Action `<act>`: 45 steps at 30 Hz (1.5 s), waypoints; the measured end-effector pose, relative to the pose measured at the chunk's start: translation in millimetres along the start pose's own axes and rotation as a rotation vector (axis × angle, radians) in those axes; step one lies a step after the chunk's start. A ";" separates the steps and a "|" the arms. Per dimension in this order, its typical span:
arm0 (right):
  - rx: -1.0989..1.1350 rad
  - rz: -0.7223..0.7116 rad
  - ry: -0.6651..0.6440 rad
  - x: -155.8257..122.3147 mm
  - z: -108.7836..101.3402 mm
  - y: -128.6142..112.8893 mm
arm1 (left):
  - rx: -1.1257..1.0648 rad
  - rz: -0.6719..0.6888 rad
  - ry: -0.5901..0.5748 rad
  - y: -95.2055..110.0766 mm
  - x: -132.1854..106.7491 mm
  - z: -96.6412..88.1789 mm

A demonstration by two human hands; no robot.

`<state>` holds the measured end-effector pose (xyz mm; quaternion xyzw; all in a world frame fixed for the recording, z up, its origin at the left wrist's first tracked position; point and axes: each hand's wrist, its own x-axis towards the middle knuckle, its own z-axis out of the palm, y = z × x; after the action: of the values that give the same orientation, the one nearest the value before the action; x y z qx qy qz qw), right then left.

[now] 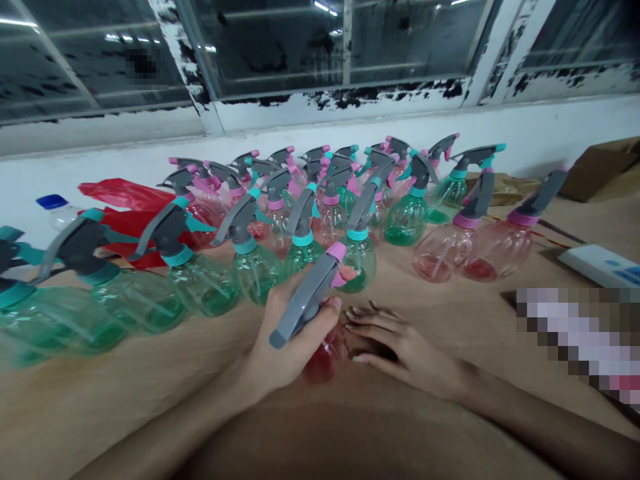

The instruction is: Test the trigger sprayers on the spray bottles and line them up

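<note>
My left hand [295, 333] is wrapped round the neck of a pink spray bottle [320, 363], below its grey trigger head with a pink nozzle. The bottle stands near the table's front edge, and part of its body is hidden by the hand. Just right of it, my right hand [400, 340] rests low over the table with fingers stretched toward the bottle's base; nothing shows in it. Directly behind are green spray bottles [357, 260] with grey and teal heads.
More green bottles [200, 287] line the left, with several pink and green ones behind. Two pink bottles [500, 253] stand right. A red plastic bag [135, 207], a blue-capped bottle [57, 212], a cardboard box [605, 170] and a white device [603, 267] sit around them. A wall with windows closes the back.
</note>
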<state>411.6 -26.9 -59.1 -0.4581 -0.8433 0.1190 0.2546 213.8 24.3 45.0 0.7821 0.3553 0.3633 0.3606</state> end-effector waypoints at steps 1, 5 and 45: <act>0.000 -0.003 0.000 -0.1 0.4 0.4 | -0.004 0.002 -0.001 -1.0 -0.3 0.2; -0.008 -0.005 0.006 -0.5 1.8 1.5 | -0.010 0.031 0.000 -3.1 0.2 -0.8; -0.022 -0.019 0.036 0.4 1.8 -0.4 | -0.012 0.101 0.043 3.3 5.7 0.2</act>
<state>410.1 -26.8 -60.3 -0.4549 -0.8442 0.0988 0.2658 217.7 27.2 49.5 0.7889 0.3210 0.3999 0.3386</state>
